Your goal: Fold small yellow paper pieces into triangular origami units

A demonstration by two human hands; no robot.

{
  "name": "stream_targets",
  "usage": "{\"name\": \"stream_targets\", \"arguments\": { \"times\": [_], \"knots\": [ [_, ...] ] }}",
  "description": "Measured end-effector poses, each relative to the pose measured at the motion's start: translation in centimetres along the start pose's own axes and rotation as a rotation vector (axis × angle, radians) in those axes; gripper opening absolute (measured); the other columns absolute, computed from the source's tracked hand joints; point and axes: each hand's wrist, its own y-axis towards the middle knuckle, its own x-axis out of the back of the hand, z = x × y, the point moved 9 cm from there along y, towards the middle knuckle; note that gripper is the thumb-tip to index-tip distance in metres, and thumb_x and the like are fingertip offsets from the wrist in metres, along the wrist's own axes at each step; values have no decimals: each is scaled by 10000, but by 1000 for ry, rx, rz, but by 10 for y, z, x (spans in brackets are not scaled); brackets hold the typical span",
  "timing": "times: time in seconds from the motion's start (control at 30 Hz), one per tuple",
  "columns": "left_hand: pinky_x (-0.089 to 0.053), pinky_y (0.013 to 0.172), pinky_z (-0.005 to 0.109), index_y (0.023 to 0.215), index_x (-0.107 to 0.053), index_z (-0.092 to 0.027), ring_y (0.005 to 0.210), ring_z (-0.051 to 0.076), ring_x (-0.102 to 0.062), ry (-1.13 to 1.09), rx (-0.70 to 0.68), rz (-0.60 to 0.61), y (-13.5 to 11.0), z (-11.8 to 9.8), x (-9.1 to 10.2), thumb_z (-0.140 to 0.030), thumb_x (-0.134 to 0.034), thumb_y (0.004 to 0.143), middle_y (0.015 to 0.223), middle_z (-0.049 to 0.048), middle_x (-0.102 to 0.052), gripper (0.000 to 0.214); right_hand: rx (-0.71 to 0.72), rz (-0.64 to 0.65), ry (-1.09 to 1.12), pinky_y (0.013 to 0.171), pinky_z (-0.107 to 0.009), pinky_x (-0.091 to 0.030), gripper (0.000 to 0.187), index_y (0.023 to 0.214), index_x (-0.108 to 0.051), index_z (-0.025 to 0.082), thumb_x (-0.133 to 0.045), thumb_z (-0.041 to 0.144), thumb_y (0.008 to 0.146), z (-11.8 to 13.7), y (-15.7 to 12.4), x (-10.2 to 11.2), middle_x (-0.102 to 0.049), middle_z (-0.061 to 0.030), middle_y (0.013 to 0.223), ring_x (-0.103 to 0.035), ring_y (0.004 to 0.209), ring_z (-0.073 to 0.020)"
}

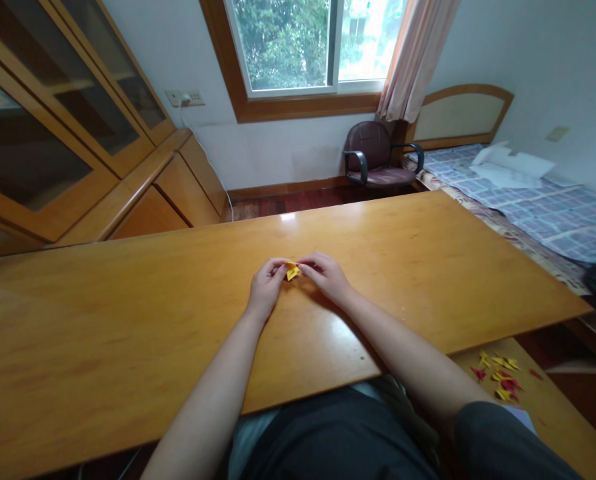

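Note:
Between my two hands, just above the wooden table, is a small piece of folded yellow paper. My left hand pinches its left side between thumb and fingers. On the other side, the thumb and fingertips of my right hand close on its right edge. The folds are too small to make out clearly, and my fingertips cover part of the paper.
Several yellow and red folded paper figures lie on a lower wooden surface at the right. Beyond the table stand a maroon armchair, a bed and a glass-doored cabinet. A white cord hangs from the wall socket.

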Motion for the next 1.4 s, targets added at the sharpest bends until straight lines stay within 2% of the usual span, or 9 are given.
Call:
{"name": "stream_targets", "arguments": {
  "times": [0.13, 0.3, 0.57, 0.67, 0.8, 0.93, 1.13, 1.4],
  "knots": [
    [-549, 696, 289, 971, -621, -175, 733, 156, -678, -74, 7, 14, 1, 0, -3, -437, -631, 840, 898, 45, -714, 293, -16, 0, 21, 699, -257, -518, 180, 936, -684, 173, -654, 335, 864, -1, -1, -3, -680, -45, 868, -644, 787, -147],
    [-526, 671, 270, 972, -575, -188, 671, 137, -648, -64, 2, 33, 0, 3, -5, -420, -615, 854, 801, 10, -693, 264, -56, -5, 25, 681, -252, -512, 181, 915, -648, 167, -691, 316, 821, -6, -1, -6, -657, -33, 852, -622, 752, -135],
    [-500, 694, 258, 985, -579, -203, 732, 149, -658, 166, -46, 34, -4, -3, -5, -394, -546, 907, 821, 4, -690, 209, -173, 29, 125, 647, -252, -472, 291, 932, -576, 177, -723, 366, 766, -18, -2, -15, -614, -3, 821, -565, 695, -119],
    [-515, 705, 266, 986, -575, -207, 762, 151, -665, 167, -83, 37, -5, -10, -6, -366, -547, 908, 894, 20, -703, 179, -204, 27, 266, 687, -264, -476, 320, 985, -538, 193, -711, 356, 772, -23, -3, -18, -611, -6, 859, -576, 742, -127],
    [-531, 814, 302, 1036, -581, -217, 956, 167, -657, 171, -163, 97, -6, -21, -12, -312, -540, 917, 1137, 62, -679, 158, -221, 28, 374, 720, -275, -482, 332, 1011, -506, 207, -700, 341, 778, -30, -3, -19, -594, 0, 850, -586, 769, -134],
    [-537, 825, 312, 981, -596, -208, 1043, 183, -619, 241, -250, 58, -7, -30, -9, -262, -557, 900, 1131, 67, -643, 104, -205, 22, 275, 722, -278, -480, 325, 1029, -521, 201, -696, 311, 778, -31, -2, -15, -593, 5, 845, -587, 755, -133],
    [-527, 833, 303, 956, -597, -202, 1013, 173, -604, 383, -378, 51, -11, -44, -13, -172, -559, 877, 1050, 58, -636, 92, -184, 76, 114, 701, -275, -478, 281, 1033, -559, 190, -670, 277, 789, -26, -2, -13, -609, 7, 821, -581, 715, -129],
    [-507, 747, 263, 907, -624, -200, 823, 150, -618, 460, -331, -8, -10, -43, -7, -182, -568, 866, 874, 17, -645, 71, -132, 32, 54, 750, -289, -509, 243, 1052, -569, 195, -635, 270, 830, -19, -2, -9, -633, -12, 870, -612, 791, -138]
  ]
}}
